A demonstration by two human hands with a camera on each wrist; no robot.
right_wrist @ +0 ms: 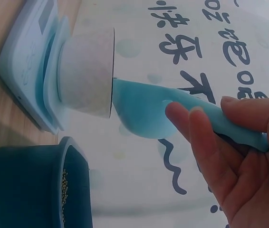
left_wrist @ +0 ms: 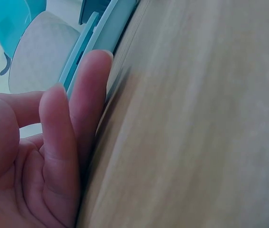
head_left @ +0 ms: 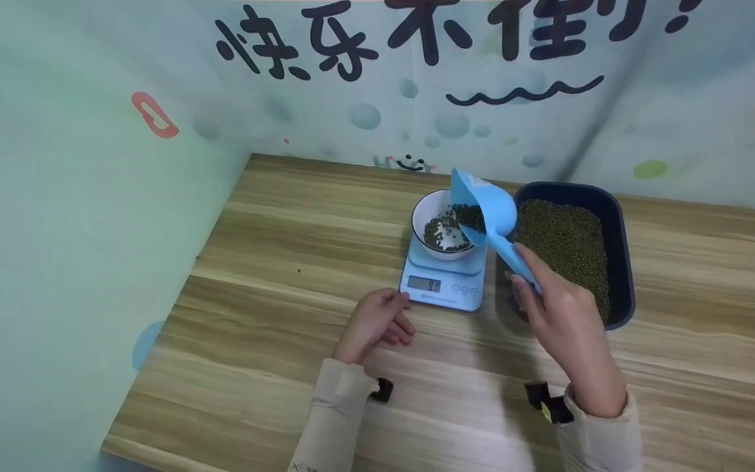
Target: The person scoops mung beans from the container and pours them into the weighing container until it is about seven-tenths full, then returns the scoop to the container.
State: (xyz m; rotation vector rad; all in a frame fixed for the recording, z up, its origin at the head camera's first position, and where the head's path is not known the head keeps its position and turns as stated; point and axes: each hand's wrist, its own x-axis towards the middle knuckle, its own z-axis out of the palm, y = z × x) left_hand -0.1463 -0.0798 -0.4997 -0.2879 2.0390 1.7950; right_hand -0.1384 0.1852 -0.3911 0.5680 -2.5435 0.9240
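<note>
My right hand grips the handle of a light blue scoop, tilted over a white bowl with a dark rim. Small dark green beans lie in the scoop's mouth, and others are spread over the bowl's bottom. The bowl stands on a light blue kitchen scale with a lit display, too small to read surely. In the right wrist view, the scoop's lip meets the bowl's rim. My left hand rests on the table by the scale's near left corner, fingers loosely bent, holding nothing.
A dark blue tub full of green beans stands right of the scale, partly below my right hand. One dark speck lies on the wooden table to the left. A printed cloth hangs behind the table.
</note>
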